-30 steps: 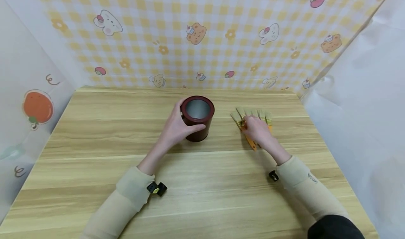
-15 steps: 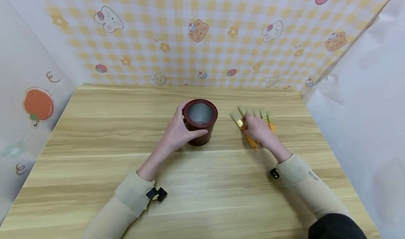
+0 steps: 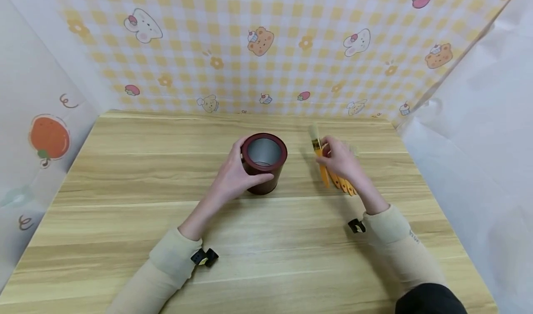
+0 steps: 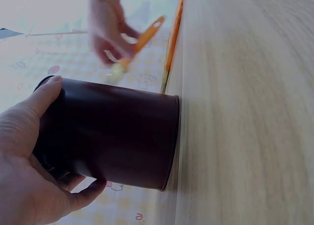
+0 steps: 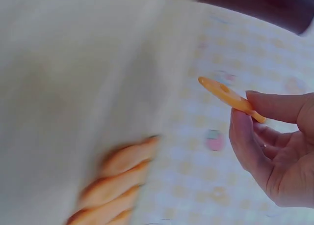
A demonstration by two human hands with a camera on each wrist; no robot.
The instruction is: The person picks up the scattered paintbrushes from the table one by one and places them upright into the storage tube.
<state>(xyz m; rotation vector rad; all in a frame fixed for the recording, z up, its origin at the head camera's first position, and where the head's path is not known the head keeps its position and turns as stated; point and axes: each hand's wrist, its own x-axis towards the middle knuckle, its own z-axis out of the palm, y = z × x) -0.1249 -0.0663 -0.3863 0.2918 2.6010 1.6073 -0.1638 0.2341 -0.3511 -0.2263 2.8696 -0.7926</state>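
A dark red-brown cylindrical can (image 3: 266, 180) stands upright on the wooden table, its mouth facing up and its grey inside bare. My left hand (image 3: 234, 175) grips it from the left, thumb across the front and fingers behind. To the right, my right hand (image 3: 342, 159) pinches one paintbrush (image 3: 320, 159) between thumb and fingers, bristles pointing away from me and the orange handle toward me. In the left wrist view this paintbrush (image 4: 146, 37) is up off the table. Several more paintbrushes (image 3: 344, 184) lie side by side under the right hand, which hides their middles.
A yellow checked sheet (image 3: 287, 64) with cartoon prints rises behind the table (image 3: 266, 254). White sheets flank both sides, the left one (image 3: 25, 83) and the right one (image 3: 491, 143). Each sleeve has a small black wrist camera (image 3: 205, 257) on it.
My right hand has lifted one paintbrush from the left end of the row and turned it more upright. The left hand keeps its grip on the can, which has shifted slightly in view.
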